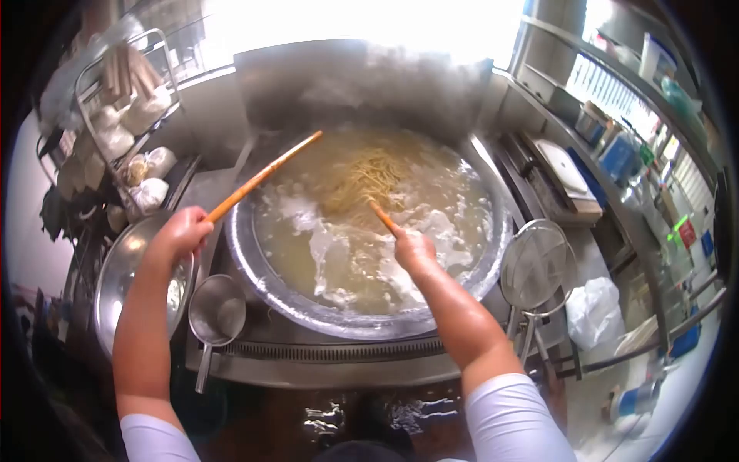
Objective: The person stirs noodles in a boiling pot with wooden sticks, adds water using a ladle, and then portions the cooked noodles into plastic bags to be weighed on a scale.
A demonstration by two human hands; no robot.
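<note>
My left hand (185, 232) is wrapped round one end of a long wooden stick (265, 174), whose far tip is raised over the back left of a large round wok (248, 279). In my right hand (415, 249) is a second wooden stick (382, 216), slanting down into the wok with its lower end at the noodles (375, 179). The yellow noodles lie heaped in the cloudy water (292, 254), toward the back middle. White foam (329, 258) floats around them, and steam rises at the rear.
Left of the wok are a metal bowl (115, 281) and a long-handled ladle or strainer (218, 309). Two wire-mesh skimmers (535, 266) lie at the right, beside a white plastic bag (594, 312). A rack with bags (146, 112) stands left, shelving (616, 73) right.
</note>
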